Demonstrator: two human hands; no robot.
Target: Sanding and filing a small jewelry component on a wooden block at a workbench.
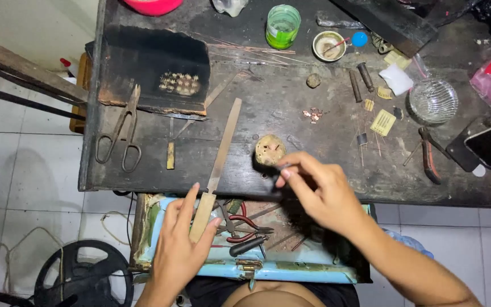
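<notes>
Two hands: left hand (178, 250) fingers grip the file (217, 170); right hand (319, 190) fingers pinch beside the clay lump (270, 149).

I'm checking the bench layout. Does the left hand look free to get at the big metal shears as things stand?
Probably not straight away: the left hand is closed around the file's wooden handle. The shears lie uncovered on the bench's left side, with nothing between them and that hand.

A long flat file (223, 149) with wooden handle lies slanted over the workbench edge, near a pale lump (270, 149)
</notes>
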